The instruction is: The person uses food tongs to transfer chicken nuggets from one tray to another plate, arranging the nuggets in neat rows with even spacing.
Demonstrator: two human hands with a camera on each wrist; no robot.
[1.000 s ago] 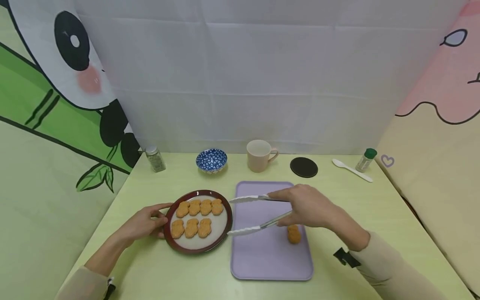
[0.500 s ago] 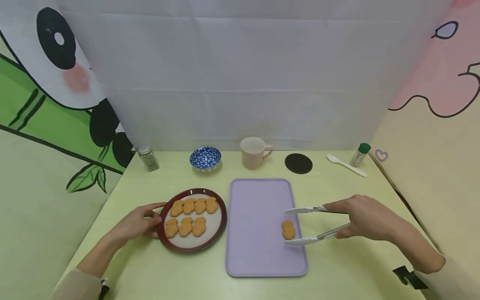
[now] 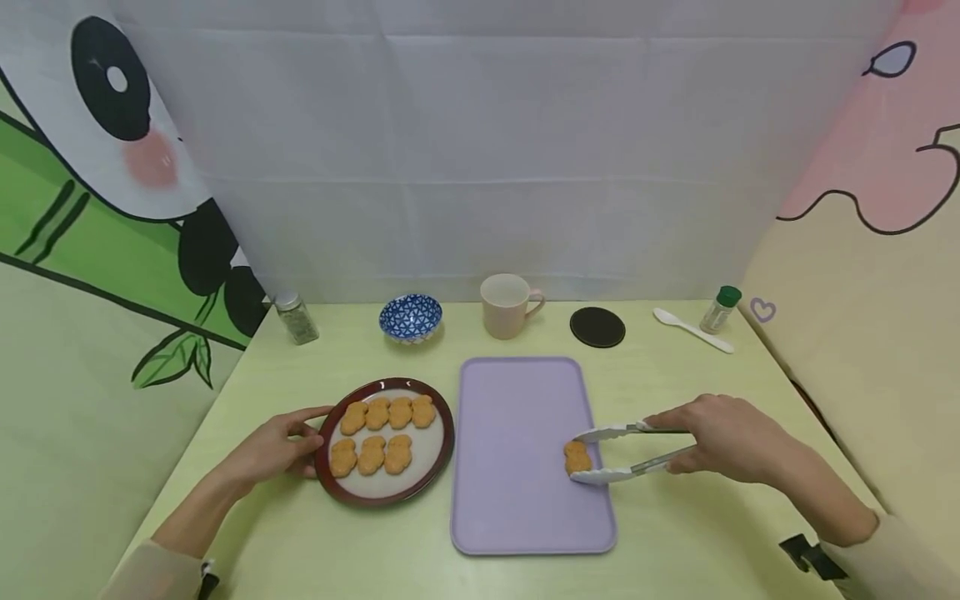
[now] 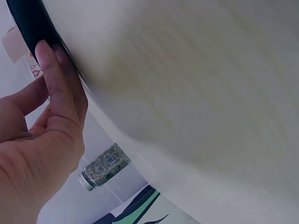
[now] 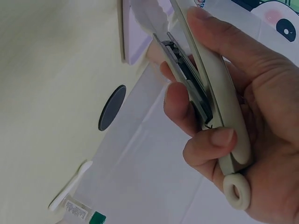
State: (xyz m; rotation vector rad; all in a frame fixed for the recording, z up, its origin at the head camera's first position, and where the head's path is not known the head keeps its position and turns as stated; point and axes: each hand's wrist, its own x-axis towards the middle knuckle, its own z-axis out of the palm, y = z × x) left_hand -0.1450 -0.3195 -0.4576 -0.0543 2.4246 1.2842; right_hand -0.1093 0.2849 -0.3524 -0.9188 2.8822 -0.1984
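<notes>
My right hand [image 3: 723, 437] grips a pair of tongs [image 3: 611, 476] with white scalloped tips and cream handles. The tips stand on either side of a golden-brown, bear-shaped nugget [image 3: 577, 458] at the right side of the lilac tray [image 3: 517, 517]. In the right wrist view, thumb and fingers wrap around the tong handles [image 5: 215, 98]. My left hand [image 3: 270, 450] holds the left rim of a brown-rimmed white plate [image 3: 431, 475], fingers partly hidden beneath it. Two rows of similar nuggets [image 3: 372, 454] lie on the plate.
Along the back stand a glass spice jar [image 3: 297, 321], a blue patterned bowl [image 3: 411, 318], a pale pink mug [image 3: 504, 308], a black round coaster [image 3: 597, 327], a white spoon [image 3: 692, 331] and a green-capped shaker [image 3: 722, 308]. Behind them hangs a white cloth [image 3: 465, 150].
My right hand has moved the tongs from beside the plate rightward to the nugget on the tray. Their tips have since drawn closer around it. My left hand stays on the plate.
</notes>
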